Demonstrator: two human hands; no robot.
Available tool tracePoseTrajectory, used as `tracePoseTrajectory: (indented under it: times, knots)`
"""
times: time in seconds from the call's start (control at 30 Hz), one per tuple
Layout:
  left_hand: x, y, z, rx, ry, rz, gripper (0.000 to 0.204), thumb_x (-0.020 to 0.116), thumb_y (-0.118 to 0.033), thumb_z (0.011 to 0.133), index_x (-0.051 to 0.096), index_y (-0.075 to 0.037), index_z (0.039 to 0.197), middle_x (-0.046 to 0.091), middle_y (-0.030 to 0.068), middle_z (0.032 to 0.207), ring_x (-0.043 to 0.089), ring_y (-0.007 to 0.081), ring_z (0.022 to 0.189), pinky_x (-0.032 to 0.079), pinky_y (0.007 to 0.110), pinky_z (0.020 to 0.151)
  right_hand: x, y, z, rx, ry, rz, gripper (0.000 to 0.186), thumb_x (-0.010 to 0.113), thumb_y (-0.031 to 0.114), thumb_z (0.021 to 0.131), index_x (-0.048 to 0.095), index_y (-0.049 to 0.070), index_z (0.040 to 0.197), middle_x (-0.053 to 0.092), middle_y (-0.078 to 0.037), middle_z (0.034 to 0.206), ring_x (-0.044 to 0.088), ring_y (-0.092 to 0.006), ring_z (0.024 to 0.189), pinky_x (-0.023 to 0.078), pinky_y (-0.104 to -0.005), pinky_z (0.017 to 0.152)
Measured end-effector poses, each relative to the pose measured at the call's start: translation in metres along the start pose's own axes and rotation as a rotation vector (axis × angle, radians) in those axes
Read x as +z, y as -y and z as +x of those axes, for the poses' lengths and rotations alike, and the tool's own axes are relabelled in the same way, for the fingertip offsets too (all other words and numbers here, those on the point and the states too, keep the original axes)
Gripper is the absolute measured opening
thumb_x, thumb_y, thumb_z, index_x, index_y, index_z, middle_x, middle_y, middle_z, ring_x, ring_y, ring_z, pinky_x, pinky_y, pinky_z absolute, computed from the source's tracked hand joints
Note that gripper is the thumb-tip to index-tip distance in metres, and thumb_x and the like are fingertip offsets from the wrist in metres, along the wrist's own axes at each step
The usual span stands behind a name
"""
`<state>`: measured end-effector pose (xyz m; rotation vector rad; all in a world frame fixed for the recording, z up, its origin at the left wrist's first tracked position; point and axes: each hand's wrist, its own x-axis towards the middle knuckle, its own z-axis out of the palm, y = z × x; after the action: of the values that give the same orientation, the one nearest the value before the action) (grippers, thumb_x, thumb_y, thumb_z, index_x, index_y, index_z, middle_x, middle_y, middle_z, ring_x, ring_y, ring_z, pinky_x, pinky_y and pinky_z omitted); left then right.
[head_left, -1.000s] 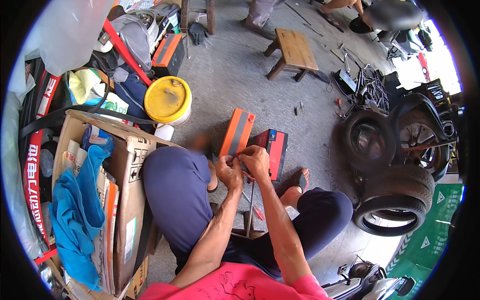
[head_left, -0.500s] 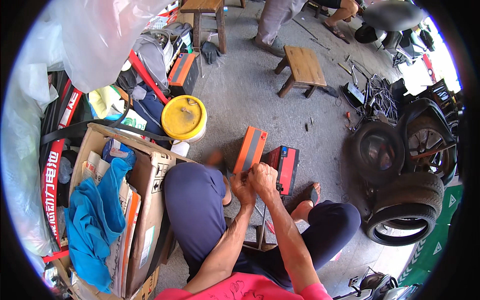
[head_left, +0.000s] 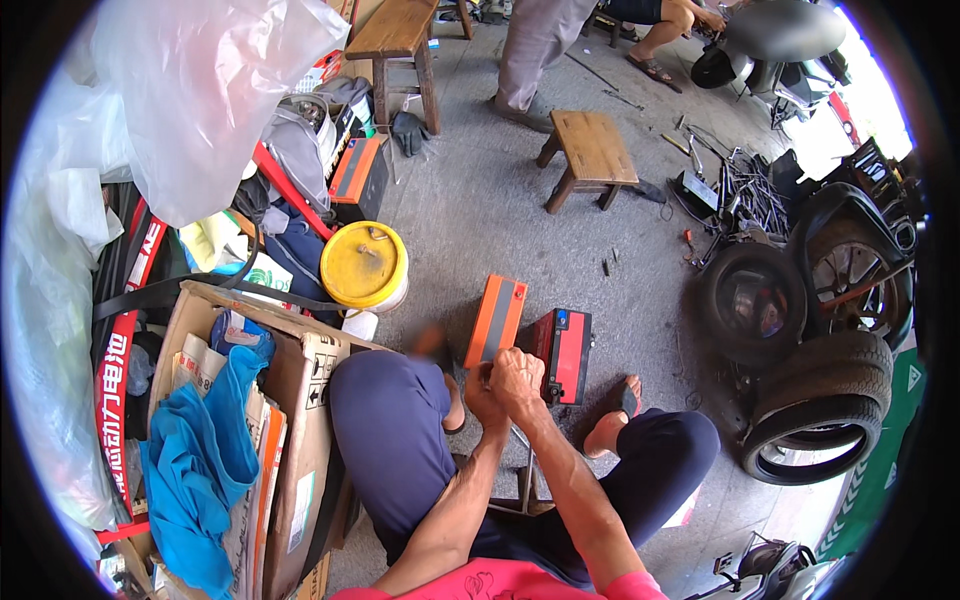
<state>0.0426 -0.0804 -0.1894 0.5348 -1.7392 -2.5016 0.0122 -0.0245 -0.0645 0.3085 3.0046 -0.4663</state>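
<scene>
Both hands are together in front of my knees. My left hand (head_left: 485, 400) has curled fingers, and what they hold is hidden. My right hand (head_left: 519, 379) is a fist pressed against the left, its contents also out of sight. Just beyond them an orange battery (head_left: 499, 315) with a grey stripe stands on the ground. To its right is a red and black battery (head_left: 568, 365), close to my right hand. A thin metal rod (head_left: 527, 470) shows below my wrists, partly covered by my right forearm.
A cardboard box (head_left: 325, 400) with a blue cloth (head_left: 200, 455) stands at my left knee. Beyond it is a yellow-lidded bucket (head_left: 362, 262). A wooden stool (head_left: 592, 148) stands ahead. Tyres (head_left: 815, 440) and scattered tools (head_left: 755, 190) lie right. Two other people are further off.
The view has tilted slightly, so the batteries, stool and bucket sit a little differently in the picture. My hands remain together, with the right knuckles turned more over the left.
</scene>
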Motion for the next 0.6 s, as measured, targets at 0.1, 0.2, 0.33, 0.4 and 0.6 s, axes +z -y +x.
tracePoseTrajectory:
  times: [0.1, 0.2, 0.33, 0.4, 0.6]
  knots:
    - [0.000, 0.009, 0.000, -0.080, 0.048, -0.062, 0.005, 0.060, -0.006, 0.087, 0.064, -0.004, 0.089, 0.061, -0.0020, 0.082, 0.054, 0.0070, 0.074, 0.044, 0.022, 0.067, -0.001, -0.003, 0.000, 0.044, -0.002, 0.005, 0.015, 0.069, 0.023, 0.073, 0.071, 0.008, 0.072, 0.069, -0.017, 0.076, 0.070, -0.0313, 0.069, 0.053, -0.0418, 0.058]
    - [-0.015, 0.021, 0.008, -0.180, 0.083, -0.248, 0.005, 0.059, -0.006, 0.089, 0.064, -0.004, 0.091, 0.062, -0.0022, 0.084, 0.055, 0.0066, 0.076, 0.045, 0.022, 0.068, 0.006, 0.003, 0.000, 0.040, 0.011, -0.003, 0.015, 0.071, 0.023, 0.071, 0.072, 0.008, 0.072, 0.069, -0.017, 0.076, 0.070, -0.0305, 0.069, 0.053, -0.0415, 0.057]
    - [-0.011, 0.019, 0.005, -0.111, 0.045, -0.149, 0.007, 0.057, -0.006, 0.091, 0.063, -0.005, 0.095, 0.062, -0.0013, 0.087, 0.056, 0.0079, 0.079, 0.047, 0.023, 0.072, 0.010, 0.007, 0.000, 0.038, 0.006, -0.046, 0.016, 0.072, 0.024, 0.070, 0.072, 0.008, 0.072, 0.069, -0.015, 0.076, 0.070, -0.0290, 0.070, 0.053, -0.0411, 0.057]
    - [0.010, -0.005, -0.010, 0.021, 0.029, 0.112, 0.008, 0.057, -0.006, 0.091, 0.062, -0.005, 0.097, 0.062, -0.0004, 0.089, 0.056, 0.0089, 0.081, 0.047, 0.024, 0.073, 0.014, -0.006, -0.001, 0.061, -0.021, -0.039, 0.016, 0.069, 0.023, 0.072, 0.071, 0.007, 0.073, 0.068, -0.015, 0.076, 0.070, -0.0301, 0.069, 0.053, -0.0426, 0.058]
    - [0.000, 0.002, 0.011, -0.543, 0.374, -1.106, 0.029, 0.048, -0.030, 0.096, 0.060, -0.004, 0.094, 0.060, 0.0048, 0.092, 0.059, 0.0165, 0.083, 0.050, 0.034, 0.079, 0.011, 0.010, -0.004, 0.048, -0.136, -0.090, 0.024, 0.065, 0.031, 0.074, 0.067, 0.007, 0.078, 0.066, -0.012, 0.076, 0.069, -0.0291, 0.067, 0.053, -0.0446, 0.057]
